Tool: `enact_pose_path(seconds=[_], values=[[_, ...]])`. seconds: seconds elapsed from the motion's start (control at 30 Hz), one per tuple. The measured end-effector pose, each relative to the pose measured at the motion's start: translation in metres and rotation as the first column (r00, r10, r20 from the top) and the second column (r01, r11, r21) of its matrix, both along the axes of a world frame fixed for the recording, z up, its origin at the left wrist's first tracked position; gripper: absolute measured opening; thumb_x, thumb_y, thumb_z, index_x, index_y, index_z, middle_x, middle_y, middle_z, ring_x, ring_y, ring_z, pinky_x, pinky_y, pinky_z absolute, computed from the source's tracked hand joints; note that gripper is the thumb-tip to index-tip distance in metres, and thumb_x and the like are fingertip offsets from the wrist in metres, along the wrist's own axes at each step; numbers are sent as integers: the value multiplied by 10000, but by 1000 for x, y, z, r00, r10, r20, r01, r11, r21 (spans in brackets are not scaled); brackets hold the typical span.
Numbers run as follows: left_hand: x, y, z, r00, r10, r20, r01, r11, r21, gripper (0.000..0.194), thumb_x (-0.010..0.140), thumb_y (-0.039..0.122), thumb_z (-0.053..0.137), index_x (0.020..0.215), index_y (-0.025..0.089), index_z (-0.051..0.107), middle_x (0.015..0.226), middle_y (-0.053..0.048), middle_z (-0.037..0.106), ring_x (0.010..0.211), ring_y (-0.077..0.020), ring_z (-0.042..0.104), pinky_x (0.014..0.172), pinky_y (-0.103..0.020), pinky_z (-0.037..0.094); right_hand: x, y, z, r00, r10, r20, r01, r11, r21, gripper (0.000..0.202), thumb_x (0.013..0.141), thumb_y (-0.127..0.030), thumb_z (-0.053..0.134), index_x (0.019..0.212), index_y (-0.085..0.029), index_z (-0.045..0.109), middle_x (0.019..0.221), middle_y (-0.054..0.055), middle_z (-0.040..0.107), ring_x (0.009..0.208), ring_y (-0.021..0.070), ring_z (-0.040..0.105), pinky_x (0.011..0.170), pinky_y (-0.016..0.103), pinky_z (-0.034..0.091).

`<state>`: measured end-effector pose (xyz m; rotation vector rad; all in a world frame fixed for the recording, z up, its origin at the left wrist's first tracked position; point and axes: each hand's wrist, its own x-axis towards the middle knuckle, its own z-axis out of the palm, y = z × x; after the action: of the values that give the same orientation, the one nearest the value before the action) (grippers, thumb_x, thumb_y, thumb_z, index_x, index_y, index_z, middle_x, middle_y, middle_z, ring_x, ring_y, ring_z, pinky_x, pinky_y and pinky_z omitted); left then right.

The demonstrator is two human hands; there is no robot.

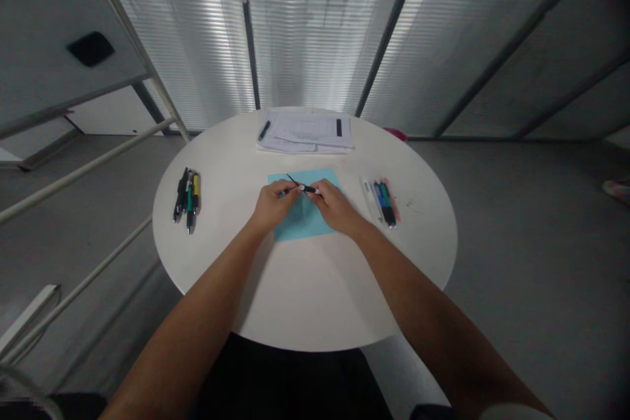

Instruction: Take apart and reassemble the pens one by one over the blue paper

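Above a light-blue sheet [308,230] on the round table, my two hands nearly meet. My left hand [274,205] is closed, its fingertips pinching a thin dark stick like a pen refill [293,179] that slants up to the left. Closed around a black-and-white pen barrel [310,189] is my right hand [338,207]. The refill's lower end comes close to the barrel; whether it sits inside I cannot tell. Fingers hide part of both pieces.
Several pens [189,200] lie in a bunch at the left of the white table [315,302]. More pens and pen parts [384,203] lie at the right. A paper stack [305,131] with a dark pen [264,130] is at the back. A metal rail [98,154] runs at left.
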<state>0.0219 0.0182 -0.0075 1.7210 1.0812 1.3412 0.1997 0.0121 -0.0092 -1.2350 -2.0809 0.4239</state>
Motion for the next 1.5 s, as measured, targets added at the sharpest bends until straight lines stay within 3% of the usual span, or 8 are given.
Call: enact_pose_path(seconds=[0.1, 0.23, 0.43, 0.6, 0.8, 0.9, 1.13, 1.5], values=[[2, -2, 3, 998, -7, 59, 11, 998, -56, 178, 796, 334, 625, 723, 182, 683, 663, -16, 640, 621, -129, 554, 634, -265, 445, 2, -4, 6, 1000, -12, 1, 12, 1000, -27, 286, 937, -458, 423, 961, -207, 555, 873, 43, 585, 757, 172, 534, 685, 290, 393], [3, -1, 5, 977, 11, 213, 17, 992, -129, 242, 815, 396, 610, 757, 165, 647, 732, -39, 669, 606, -110, 570, 631, -256, 471, 6, -8, 12, 997, -58, -52, 54, 996, -73, 377, 941, -523, 371, 1072, -228, 564, 739, 0, 567, 653, 156, 521, 606, 269, 365], [3, 3, 2, 856, -11, 517, 181, 943, -280, 290, 771, 407, 675, 883, 151, 598, 800, -59, 683, 588, -130, 629, 629, -324, 545, 4, -8, 8, 994, 18, -111, -33, 991, -133, 445, 966, -460, 334, 1339, -269, 486, 664, -15, 563, 580, 137, 519, 578, 252, 395], [1, 5, 4, 782, 35, 622, 218, 920, -327, 292, 777, 393, 682, 903, 160, 559, 838, -63, 694, 671, -145, 675, 683, -335, 565, 7, -8, 5, 982, 87, -168, -118, 975, -189, 485, 978, -405, 307, 1450, -303, 357, 778, -2, 640, 536, 110, 515, 611, 259, 452], [1, 5, 6, 765, 29, 644, 251, 907, -338, 257, 806, 361, 663, 912, 163, 538, 859, -83, 712, 700, -148, 688, 716, -343, 567, 8, -6, 6, 975, 121, -187, -141, 985, -98, 392, 955, -348, 391, 1318, -242, 494, 1014, 57, 644, 725, 138, 583, 725, 295, 473], [1, 5, 6, 771, 23, 636, 260, 901, -348, 243, 797, 337, 678, 894, 160, 544, 861, -91, 717, 691, -151, 690, 703, -330, 566, 6, -7, 9, 978, 136, -161, -152, 984, -90, 346, 945, -352, 433, 1255, -228, 519, 943, 41, 636, 780, 151, 587, 739, 290, 456], [1, 5, 6, 778, 32, 628, 252, 899, -358, 236, 799, 334, 677, 883, 157, 546, 870, -104, 721, 686, -151, 691, 696, -319, 564, 5, -7, 7, 987, 106, -118, -119, 987, -110, 335, 950, -382, 425, 1231, -219, 507, 681, -30, 529, 606, 127, 521, 619, 247, 402], [1, 5, 6, 804, 40, 593, 217, 909, -355, 292, 769, 380, 697, 893, 156, 557, 873, -82, 715, 681, -144, 685, 704, -323, 571, 5, -9, 9, 989, 126, -84, -135, 984, -113, 345, 947, -383, 434, 1236, -228, 541, 682, -22, 555, 601, 117, 527, 607, 232, 400]])
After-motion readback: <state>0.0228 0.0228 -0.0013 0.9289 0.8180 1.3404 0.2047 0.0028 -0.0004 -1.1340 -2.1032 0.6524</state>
